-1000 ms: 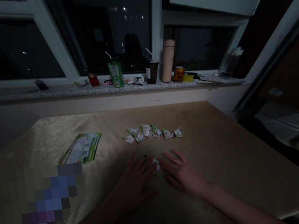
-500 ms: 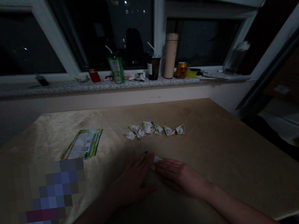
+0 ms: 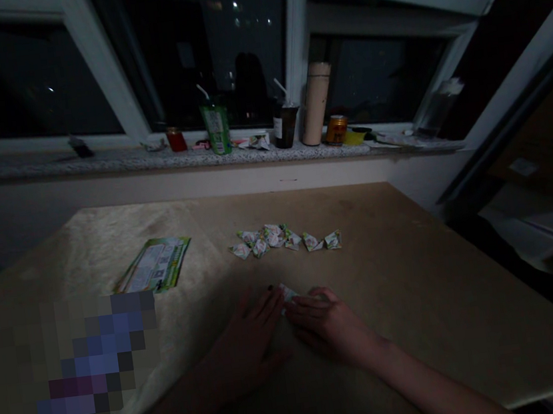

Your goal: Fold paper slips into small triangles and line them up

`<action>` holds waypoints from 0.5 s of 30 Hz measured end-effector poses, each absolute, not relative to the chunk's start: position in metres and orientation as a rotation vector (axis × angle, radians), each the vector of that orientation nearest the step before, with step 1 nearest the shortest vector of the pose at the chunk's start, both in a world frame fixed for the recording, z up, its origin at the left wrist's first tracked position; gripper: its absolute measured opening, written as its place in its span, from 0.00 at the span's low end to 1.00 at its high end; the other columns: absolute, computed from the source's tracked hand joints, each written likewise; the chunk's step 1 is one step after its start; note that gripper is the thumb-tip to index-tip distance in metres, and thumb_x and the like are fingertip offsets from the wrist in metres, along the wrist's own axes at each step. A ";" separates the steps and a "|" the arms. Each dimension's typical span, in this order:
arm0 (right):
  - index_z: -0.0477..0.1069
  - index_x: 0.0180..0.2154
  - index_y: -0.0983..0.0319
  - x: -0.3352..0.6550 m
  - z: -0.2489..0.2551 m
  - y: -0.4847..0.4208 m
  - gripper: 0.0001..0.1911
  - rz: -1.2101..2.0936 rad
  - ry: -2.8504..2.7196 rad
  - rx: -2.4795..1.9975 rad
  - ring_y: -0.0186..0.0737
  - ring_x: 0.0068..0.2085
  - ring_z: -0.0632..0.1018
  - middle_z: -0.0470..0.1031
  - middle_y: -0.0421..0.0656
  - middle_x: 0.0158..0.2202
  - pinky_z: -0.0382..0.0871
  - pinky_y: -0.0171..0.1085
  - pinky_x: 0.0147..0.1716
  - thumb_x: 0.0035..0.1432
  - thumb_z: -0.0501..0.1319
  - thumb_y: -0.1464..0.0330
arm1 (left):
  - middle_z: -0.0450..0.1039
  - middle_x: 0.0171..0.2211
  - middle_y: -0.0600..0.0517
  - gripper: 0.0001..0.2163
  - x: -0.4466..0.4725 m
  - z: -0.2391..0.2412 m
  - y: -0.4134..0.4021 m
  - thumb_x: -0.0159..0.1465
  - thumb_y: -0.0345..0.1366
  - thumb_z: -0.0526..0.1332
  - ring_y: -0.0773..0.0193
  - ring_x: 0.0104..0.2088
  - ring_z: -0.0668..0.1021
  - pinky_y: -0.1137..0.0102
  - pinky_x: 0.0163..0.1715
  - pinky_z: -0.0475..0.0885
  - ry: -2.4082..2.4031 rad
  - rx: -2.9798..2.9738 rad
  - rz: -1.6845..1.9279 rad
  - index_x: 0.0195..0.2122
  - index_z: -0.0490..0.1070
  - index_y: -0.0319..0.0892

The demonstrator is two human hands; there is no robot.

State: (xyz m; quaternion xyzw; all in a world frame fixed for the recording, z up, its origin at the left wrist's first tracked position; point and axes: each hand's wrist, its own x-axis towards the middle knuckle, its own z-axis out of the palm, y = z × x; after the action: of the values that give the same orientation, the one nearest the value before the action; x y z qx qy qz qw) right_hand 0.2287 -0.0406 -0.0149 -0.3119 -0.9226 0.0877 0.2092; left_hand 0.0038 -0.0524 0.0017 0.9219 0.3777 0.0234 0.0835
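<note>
A small folded piece of printed paper (image 3: 288,293) lies on the table between my two hands, partly covered by my fingertips. My left hand (image 3: 256,334) rests flat with its fingers stretched out, the tips touching the paper's left edge. From the other side, my right hand (image 3: 323,322) presses its bunched fingers onto the paper, with the index finger bent upward. Its thumb is hidden below the palm. Just beyond, several small folded paper pieces (image 3: 273,235) with green and white print sit in a loose row. A stack of printed leaflets (image 3: 155,265) lies to the left.
A blurred-out blue patterned item (image 3: 97,363) covers the table's left front. Behind the table (image 3: 389,267), the window sill (image 3: 124,160) carries a green cup (image 3: 217,128), a dark cup with a straw (image 3: 284,125), a pale flask (image 3: 317,103) and an orange can (image 3: 336,130).
My right index finger has lifted and bent away from the others. The fingers of my left hand have drawn closer together, and more of the small paper shows between the hands.
</note>
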 end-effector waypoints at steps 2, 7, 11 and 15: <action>0.67 0.53 0.57 0.228 -0.015 -0.042 0.16 0.229 -2.571 -0.875 0.37 0.55 0.71 0.73 0.44 0.53 0.57 0.41 0.55 0.65 0.53 0.67 | 0.40 0.67 0.43 0.34 0.005 0.004 -0.056 0.67 0.51 0.50 0.53 0.66 0.50 0.52 0.63 0.38 1.133 2.732 0.097 0.68 0.39 0.39; 0.66 0.54 0.58 0.228 -0.019 -0.044 0.17 0.229 -2.551 -0.892 0.40 0.56 0.70 0.72 0.46 0.53 0.56 0.44 0.56 0.64 0.53 0.66 | 0.39 0.68 0.44 0.36 0.003 0.005 -0.057 0.64 0.52 0.54 0.51 0.66 0.47 0.53 0.63 0.41 1.128 2.742 0.084 0.67 0.41 0.39; 0.66 0.54 0.58 0.229 -0.023 -0.044 0.17 0.243 -2.542 -0.894 0.41 0.56 0.70 0.72 0.46 0.54 0.55 0.46 0.56 0.64 0.53 0.67 | 0.43 0.67 0.44 0.36 0.004 0.001 -0.057 0.64 0.55 0.53 0.48 0.65 0.49 0.47 0.62 0.37 1.202 2.776 0.105 0.67 0.45 0.41; 0.65 0.55 0.58 0.229 -0.024 -0.044 0.18 0.245 -2.544 -0.903 0.41 0.57 0.70 0.71 0.46 0.54 0.54 0.46 0.57 0.64 0.55 0.67 | 0.53 0.64 0.41 0.35 0.010 -0.002 -0.060 0.64 0.57 0.51 0.47 0.63 0.57 0.45 0.61 0.36 1.297 2.778 0.136 0.65 0.51 0.40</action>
State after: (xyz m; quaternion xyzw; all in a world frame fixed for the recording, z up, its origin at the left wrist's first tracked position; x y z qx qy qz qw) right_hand 0.2295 -0.0443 -0.0238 -0.3256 -0.9168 0.0883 0.2138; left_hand 0.0103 -0.0603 -0.0017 0.9047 0.4222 0.0444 0.0363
